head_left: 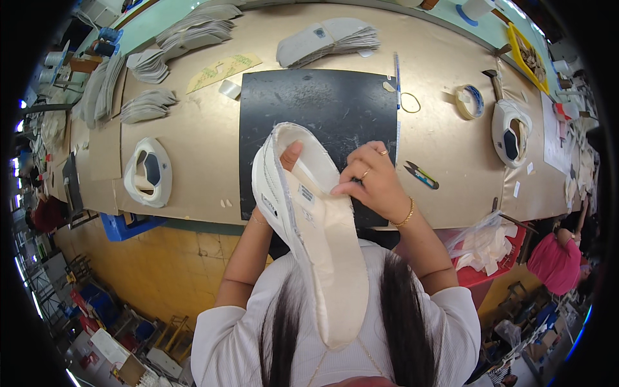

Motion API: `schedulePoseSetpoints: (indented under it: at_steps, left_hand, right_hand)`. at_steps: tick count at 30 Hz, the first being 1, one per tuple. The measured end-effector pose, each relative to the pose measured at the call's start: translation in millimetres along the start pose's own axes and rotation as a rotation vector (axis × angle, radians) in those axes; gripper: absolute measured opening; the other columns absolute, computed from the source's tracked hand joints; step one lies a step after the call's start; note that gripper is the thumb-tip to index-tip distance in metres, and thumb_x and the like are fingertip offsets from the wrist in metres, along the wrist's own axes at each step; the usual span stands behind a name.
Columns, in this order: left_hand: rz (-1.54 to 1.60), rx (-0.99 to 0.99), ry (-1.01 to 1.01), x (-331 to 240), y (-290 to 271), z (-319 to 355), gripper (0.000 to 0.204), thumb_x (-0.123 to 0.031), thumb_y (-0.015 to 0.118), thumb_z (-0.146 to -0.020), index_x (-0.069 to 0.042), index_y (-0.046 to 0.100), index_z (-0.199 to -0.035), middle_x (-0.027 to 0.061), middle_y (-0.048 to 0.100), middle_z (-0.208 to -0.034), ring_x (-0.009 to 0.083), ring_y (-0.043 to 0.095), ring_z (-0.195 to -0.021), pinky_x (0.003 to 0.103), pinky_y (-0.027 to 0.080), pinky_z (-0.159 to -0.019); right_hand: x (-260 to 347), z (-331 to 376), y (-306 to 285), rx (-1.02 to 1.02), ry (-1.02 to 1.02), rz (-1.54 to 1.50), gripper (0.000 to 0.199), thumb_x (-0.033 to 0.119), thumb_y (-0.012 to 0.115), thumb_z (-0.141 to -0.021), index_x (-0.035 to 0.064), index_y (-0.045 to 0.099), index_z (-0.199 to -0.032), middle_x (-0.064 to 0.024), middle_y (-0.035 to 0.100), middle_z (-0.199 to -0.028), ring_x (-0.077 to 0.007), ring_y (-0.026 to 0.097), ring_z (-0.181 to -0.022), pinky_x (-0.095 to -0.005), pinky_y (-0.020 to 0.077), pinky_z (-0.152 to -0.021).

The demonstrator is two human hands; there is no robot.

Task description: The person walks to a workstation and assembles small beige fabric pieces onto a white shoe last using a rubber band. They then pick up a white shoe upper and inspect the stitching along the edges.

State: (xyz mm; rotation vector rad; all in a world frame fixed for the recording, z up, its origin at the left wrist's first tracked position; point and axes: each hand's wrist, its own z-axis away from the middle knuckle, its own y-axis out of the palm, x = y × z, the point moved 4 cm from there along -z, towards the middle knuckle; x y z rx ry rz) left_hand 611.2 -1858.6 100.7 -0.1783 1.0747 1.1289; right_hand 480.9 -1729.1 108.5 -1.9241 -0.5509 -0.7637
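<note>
An unfinished white shoe upper (336, 264) with a cream lining is held up over the black cutting mat (322, 97), its open heel end pointing away from me. My left hand (291, 155) grips it at the heel, with the thumb hooked inside the collar; the other fingers are hidden behind the upper. On the opposite edge, my right hand (371, 177) pinches the lining rim between thumb and bent forefinger. Thread snips (422, 175) lie on the table to the right of my right hand.
Stacks of grey-white cut pieces (329, 40) line the table's far side. Other shoe uppers rest at left (147, 172) and right (512, 134). Right of the mat lie a tape roll (469, 102), a rubber band (410, 102) and a hammer (493, 80). A red bin (474, 277) holds scraps.
</note>
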Motion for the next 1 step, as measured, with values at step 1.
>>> schedulePoseSetpoints:
  at_steps: [1]
  left_hand:
    - [-0.032,-0.010,0.007,-1.2,-2.5,0.2,0.043,-0.042,0.076,-0.086,-0.008,0.063,-0.107,0.0058,0.068,-0.090,0.0193,0.070,-0.080,0.033,0.060,-0.067]
  right_hand:
    - [-1.9,0.8,-2.0,-0.028,0.014,0.000,0.031,0.035,0.081,-0.070,0.0146,0.066,-0.088,-0.0056,0.057,-0.099,-0.0226,0.055,-0.093,-0.0388,0.0378,-0.089]
